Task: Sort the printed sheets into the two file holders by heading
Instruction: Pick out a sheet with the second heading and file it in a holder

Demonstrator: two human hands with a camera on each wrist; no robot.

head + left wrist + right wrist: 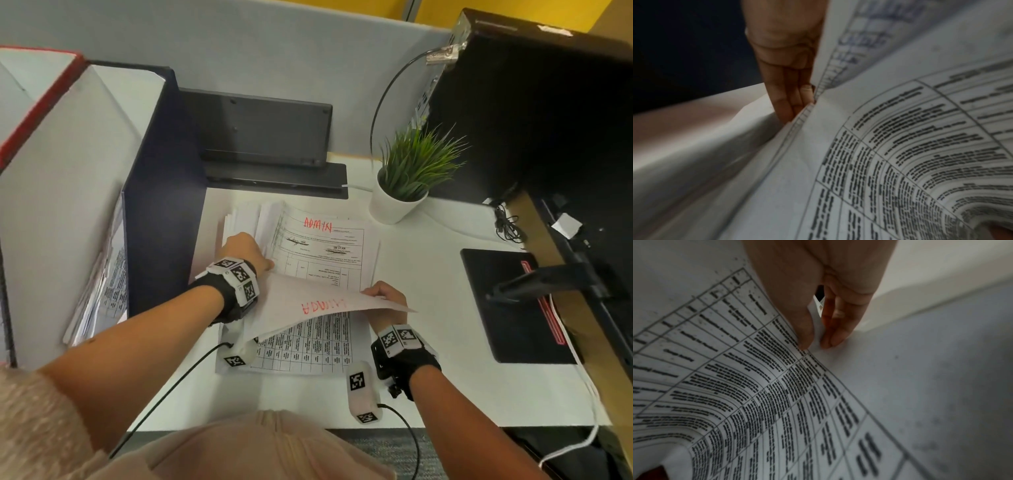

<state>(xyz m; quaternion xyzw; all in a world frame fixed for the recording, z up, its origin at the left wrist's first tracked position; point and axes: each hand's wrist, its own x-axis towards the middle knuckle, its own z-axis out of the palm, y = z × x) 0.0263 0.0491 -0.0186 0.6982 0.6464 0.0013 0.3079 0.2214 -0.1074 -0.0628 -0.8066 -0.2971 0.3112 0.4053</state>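
A stack of printed sheets [308, 353] lies on the white desk [428, 342]; the exposed sheet [329, 253] carries a red ADMIN heading. Above it curls a lifted sheet [301, 308], its red ADMIN heading showing through. My right hand [385, 294] pinches that sheet's right edge between thumb and fingers [836, 334]. My left hand [245, 251] holds its left edge, with straight fingers [785, 100] against the paper. The table print on the lifted sheet [900, 162] fills both wrist views. Two file holders stand at the left: a navy one [161, 171] holding papers [109, 287], and a white, red-edged one [37, 109].
A potted plant [404, 185] stands right of the stack. A black computer tower [531, 120] and a black pad [510, 308] fill the right side. A black device [263, 133] stands at the back wall. A white tagged pod [363, 390] and cables lie near the front edge.
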